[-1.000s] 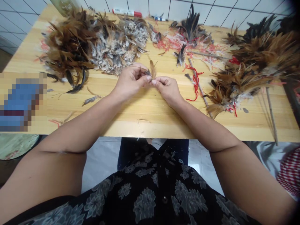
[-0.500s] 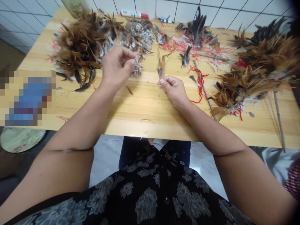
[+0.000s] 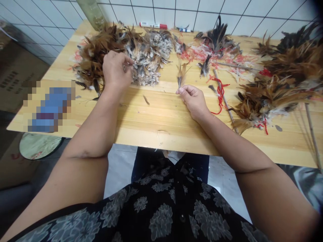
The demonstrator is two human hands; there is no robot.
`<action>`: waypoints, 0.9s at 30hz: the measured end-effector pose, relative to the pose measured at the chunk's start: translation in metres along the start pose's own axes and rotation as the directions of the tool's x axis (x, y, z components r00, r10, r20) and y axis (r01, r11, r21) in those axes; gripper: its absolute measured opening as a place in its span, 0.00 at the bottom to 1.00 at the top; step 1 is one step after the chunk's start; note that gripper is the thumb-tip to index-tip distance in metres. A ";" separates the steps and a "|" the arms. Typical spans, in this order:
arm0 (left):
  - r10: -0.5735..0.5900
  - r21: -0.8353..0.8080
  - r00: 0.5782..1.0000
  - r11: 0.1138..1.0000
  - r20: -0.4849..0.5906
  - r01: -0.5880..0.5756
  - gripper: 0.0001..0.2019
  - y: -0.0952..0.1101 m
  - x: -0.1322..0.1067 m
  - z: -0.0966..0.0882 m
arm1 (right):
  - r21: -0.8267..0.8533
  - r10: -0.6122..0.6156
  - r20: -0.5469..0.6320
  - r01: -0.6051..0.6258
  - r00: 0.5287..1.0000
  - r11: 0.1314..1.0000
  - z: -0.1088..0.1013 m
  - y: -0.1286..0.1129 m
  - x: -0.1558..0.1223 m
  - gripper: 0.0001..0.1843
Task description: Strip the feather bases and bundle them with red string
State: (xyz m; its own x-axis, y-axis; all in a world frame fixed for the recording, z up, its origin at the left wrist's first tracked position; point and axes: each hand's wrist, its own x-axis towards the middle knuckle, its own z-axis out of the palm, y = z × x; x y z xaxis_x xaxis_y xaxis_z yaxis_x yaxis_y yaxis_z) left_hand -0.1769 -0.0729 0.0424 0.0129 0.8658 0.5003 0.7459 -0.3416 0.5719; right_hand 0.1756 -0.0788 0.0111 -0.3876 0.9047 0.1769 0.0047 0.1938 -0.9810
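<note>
Over the middle of the pale wooden desk (image 3: 156,114), the right hand (image 3: 194,102) holds up a single small brown-and-grey feather (image 3: 180,75). Its grip is closed in a pinch between thumb and forefinger at the quill end, with the vane standing at twelve o'clock from the fingers. The left hand (image 3: 116,70) sits well apart, at about nine o'clock from the right, curled down at the edge of a heap of fluffy grey-and-white feathers (image 3: 150,58). Its fingers touch the heap, but whether that grip has closed on a feather is hidden. Touching the heap at nine o'clock is a bigger mound of brown hackle feathers (image 3: 94,57). A lone feather (image 3: 145,99) lies on the bare wood at about four o'clock from the left hand. At one o'clock from the right hand, dark feathers (image 3: 217,38) sit among tangled red and white yarn scraps (image 3: 199,53). A thin cane (image 3: 224,97) crosses a loop of red yarn (image 3: 220,94) near the right hand, and a large bundle of brown feathers (image 3: 277,90) fills the desk's right side. A red-capped marker (image 3: 153,26) lies at the far edge by the tiled wall.
</note>
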 end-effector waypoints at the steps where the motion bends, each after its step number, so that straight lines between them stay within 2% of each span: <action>1: 0.030 -0.007 0.999 1.000 0.018 -0.030 0.26 0.003 0.000 0.002 | 0.000 0.002 0.000 -0.002 1.000 1.000 0.000 0.000 0.000 0.38; 4: 0.056 0.043 0.998 0.998 0.010 -0.056 0.24 0.000 0.003 0.019 | 0.001 0.005 0.001 -0.005 1.000 1.000 0.001 -0.001 0.000 0.37; 9: 0.038 0.129 0.999 0.991 -0.036 -0.033 0.25 -0.043 0.020 0.057 | -0.010 0.020 -0.008 -0.020 1.000 1.000 0.002 -0.001 0.002 0.35; 11: 0.023 0.120 0.998 0.993 -0.055 -0.016 0.26 -0.057 0.026 0.063 | -0.007 0.020 -0.009 -0.020 1.000 1.000 0.002 0.000 0.002 0.35; 13: 0.053 0.096 0.996 0.994 -0.068 -0.046 0.26 -0.059 0.027 0.060 | -0.006 0.024 -0.008 -0.024 1.000 1.000 0.003 0.000 0.002 0.34; 16: 0.199 0.060 0.980 0.978 -0.027 -0.198 0.22 -0.040 0.018 0.050 | -0.024 0.031 -0.014 -0.032 0.999 0.999 0.004 -0.002 0.002 0.35; 19: 0.327 -0.003 0.942 0.945 0.074 -0.327 0.18 -0.001 0.001 0.042 | -0.047 0.019 -0.031 -0.021 0.999 0.999 0.005 -0.003 0.003 0.35; 23: 0.334 -0.007 0.916 0.940 0.220 -0.341 0.20 0.051 -0.018 0.044 | -0.073 0.029 -0.050 -0.033 0.998 0.997 0.006 -0.001 0.004 0.35; 27: 0.295 -0.008 0.907 0.952 0.300 -0.307 0.20 0.078 -0.026 0.045 | -0.102 0.028 -0.063 -0.034 0.998 0.994 0.006 0.003 0.006 0.34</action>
State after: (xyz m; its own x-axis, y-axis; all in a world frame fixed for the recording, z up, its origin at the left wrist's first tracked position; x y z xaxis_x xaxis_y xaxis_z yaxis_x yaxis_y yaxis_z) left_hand -0.0889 -0.1051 0.0445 0.4320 0.7941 0.4275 0.7002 -0.5941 0.3960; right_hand 0.1683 -0.0751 0.0088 -0.3289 0.9317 0.1543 0.1123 0.2008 -0.9732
